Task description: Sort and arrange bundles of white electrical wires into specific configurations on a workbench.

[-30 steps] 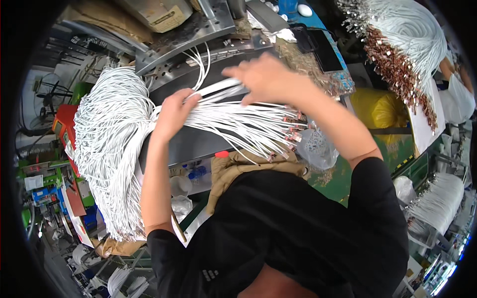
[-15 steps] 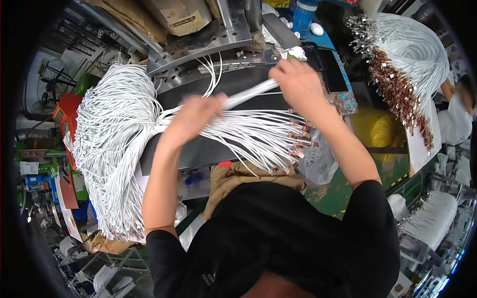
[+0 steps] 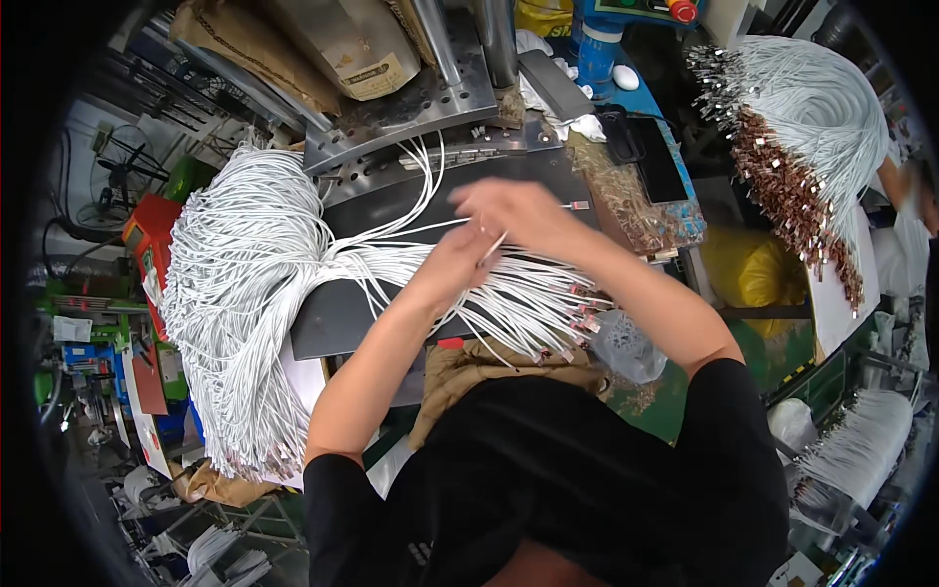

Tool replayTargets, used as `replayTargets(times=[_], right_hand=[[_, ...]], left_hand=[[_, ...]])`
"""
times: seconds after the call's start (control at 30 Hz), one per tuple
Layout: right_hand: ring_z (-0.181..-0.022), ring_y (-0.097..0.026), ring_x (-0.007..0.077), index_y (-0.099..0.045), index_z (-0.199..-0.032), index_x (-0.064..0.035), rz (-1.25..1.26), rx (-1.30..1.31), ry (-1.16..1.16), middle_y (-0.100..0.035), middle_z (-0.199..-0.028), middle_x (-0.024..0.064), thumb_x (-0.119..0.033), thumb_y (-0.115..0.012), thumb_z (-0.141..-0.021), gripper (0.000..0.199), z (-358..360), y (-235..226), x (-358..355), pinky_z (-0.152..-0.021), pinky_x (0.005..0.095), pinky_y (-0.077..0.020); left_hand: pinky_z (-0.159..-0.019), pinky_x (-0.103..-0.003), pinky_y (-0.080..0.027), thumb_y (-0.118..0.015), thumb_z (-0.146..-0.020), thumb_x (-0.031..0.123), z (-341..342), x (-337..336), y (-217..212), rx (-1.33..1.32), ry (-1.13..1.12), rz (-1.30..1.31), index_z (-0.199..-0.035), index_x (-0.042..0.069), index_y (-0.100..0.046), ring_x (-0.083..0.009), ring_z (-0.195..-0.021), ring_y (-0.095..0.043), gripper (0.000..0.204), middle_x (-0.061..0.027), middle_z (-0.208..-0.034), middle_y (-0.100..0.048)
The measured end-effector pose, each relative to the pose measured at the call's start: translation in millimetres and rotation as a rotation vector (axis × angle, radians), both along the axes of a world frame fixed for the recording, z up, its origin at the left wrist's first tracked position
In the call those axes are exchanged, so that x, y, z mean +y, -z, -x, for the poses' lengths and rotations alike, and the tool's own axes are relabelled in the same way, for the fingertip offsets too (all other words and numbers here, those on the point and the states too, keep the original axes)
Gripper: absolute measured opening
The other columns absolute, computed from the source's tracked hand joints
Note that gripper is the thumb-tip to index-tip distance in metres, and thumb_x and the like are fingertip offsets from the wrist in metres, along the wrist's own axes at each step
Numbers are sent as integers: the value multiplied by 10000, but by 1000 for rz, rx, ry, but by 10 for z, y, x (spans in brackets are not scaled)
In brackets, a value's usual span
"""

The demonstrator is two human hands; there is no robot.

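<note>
I am pinching one white cable (image 3: 494,247) between both hands' fingers, left hand (image 3: 452,266) and right hand (image 3: 518,210), above the big bundle (image 3: 254,284) draping over the table's (image 3: 333,318) left edge.

Bench: dark flat worktop (image 3: 337,318) in front of me.
On it, left: big bundle of white cables (image 3: 245,293) draped over the edge.
On it, middle: cable ends (image 3: 572,313) fanned out under my hands, plugs toward the right.
Behind: perforated metal plate (image 3: 411,112) touching the bench's far edge.
</note>
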State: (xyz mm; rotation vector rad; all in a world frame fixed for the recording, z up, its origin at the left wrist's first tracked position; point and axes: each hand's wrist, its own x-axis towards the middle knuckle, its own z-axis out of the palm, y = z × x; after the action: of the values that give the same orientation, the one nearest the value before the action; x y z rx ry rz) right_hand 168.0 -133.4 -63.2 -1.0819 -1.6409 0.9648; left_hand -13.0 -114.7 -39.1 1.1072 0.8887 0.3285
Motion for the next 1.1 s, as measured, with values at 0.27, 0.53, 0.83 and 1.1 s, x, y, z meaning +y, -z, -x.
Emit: replayTargets(times=[0.27,0.53,0.83,1.1], right_hand=[[-1028,-652,323,-673,-1158,-40,365,-892,-224,-675,-1162,133,-237,-590,-947,300,-148,-299,61,-847,433,-510],[-1039,-625,296,-643,-1217,-41,-425,-1154,392,-645,-1088,164,-207,-635,-869,386,-202,231,564,-868,398,-507],[-632,-522,110,-666,-1176,-8,595,143,97,-614,-825,11,-233,-550,-926,355,-584,173,391,-522,265,-405],[-578,-516,104,-678,-1198,-9,378,130,383,-613,-728,17,-244,-502,-944,388,-359,412,330,-519,290,-399]], left_hand=[[-508,-221,-339,-503,-1056,323,23,467,198,-184,-372,28,-1184,26,-620,-78,-570,-455,344,-4,-775,-590],[-621,-231,-473,-575,-1026,300,-86,609,277,-124,-379,62,-1174,32,-654,-96,-690,-566,315,1,-841,-642],[-666,-214,-453,-671,-956,266,-117,557,270,75,55,-70,-1088,8,-723,-66,-706,-562,294,33,-815,-631],[-677,-200,-435,-684,-942,252,-191,508,269,56,115,-79,-1043,8,-743,-62,-687,-553,270,39,-759,-619]])
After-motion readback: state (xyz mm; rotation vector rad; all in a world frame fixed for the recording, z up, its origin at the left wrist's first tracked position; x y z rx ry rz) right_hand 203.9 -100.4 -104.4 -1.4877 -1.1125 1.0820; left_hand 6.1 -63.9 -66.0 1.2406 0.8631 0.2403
